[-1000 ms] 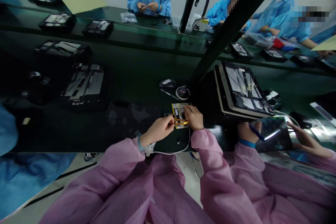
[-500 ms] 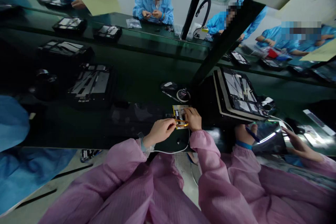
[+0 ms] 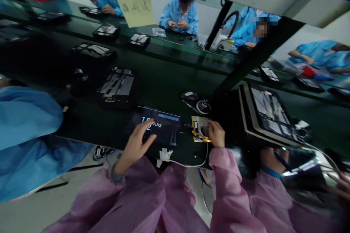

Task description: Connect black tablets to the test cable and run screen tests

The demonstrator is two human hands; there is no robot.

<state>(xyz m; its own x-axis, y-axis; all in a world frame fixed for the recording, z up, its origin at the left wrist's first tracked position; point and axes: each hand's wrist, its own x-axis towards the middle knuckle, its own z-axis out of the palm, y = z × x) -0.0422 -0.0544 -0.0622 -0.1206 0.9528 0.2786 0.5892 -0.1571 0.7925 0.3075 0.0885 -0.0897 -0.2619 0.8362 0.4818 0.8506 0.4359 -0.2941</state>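
Observation:
My left hand [image 3: 139, 145] is open, fingers spread over a dark tablet screen [image 3: 164, 127] lying on the bench. The screen is lit and shows large white digits, partly covered by my fingers. My right hand [image 3: 217, 134] curls round the right edge of a small yellow-edged circuit board [image 3: 200, 122]; its fingertips are partly hidden. An orange flex cable [image 3: 201, 136] crosses the board's lower part. Between tablet and board runs a short dark connection, too dim to make out. A white cable [image 3: 188, 165] loops in front of the board, near white tape [image 3: 165, 154].
A mouse [image 3: 189, 95] and a round reel-like item [image 3: 203, 106] lie behind the board. Opened tablets are stacked [image 3: 269, 107] at right; another opened device [image 3: 117, 84] lies at left. A co-worker's hand [image 3: 273, 160] at right holds a glossy screen. A green post [image 3: 254, 51] slants overhead.
My left hand has let go of the orange flex cable and moved left over the tablet, whose screen is now lit. My right hand stays at the board. The view has shifted left.

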